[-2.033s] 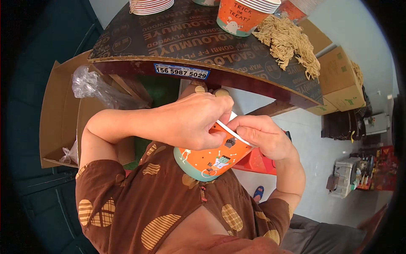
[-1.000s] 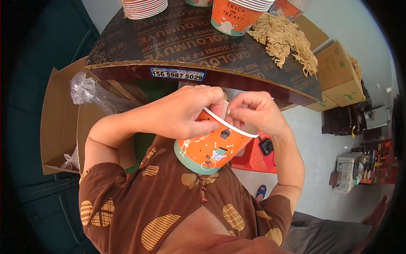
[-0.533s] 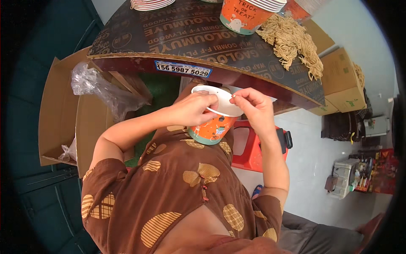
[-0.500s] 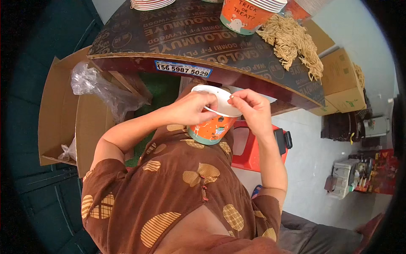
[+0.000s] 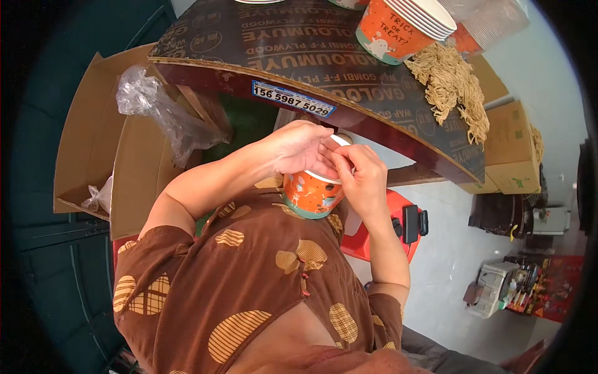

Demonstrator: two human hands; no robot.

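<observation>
An orange paper bucket with a green base and white rim rests in my lap, mostly upright. Above its mouth my left hand lies palm up, its fingers stretched toward the right and partly covered. My right hand is closed in a pinch, thumb and index finger meeting at the left fingertips. Whatever is between them is too small or hidden to name. Both hands hide much of the bucket's inside.
A dark plywood table stands ahead, bearing stacked orange paper buckets and a beige twine bundle. Left is an opened cardboard box with a clear plastic bag. A red stool and cardboard boxes are right.
My left hand has let go of the bucket's rim and turned palm up over its mouth. My right hand has shifted slightly left and down. The view has shifted a little.
</observation>
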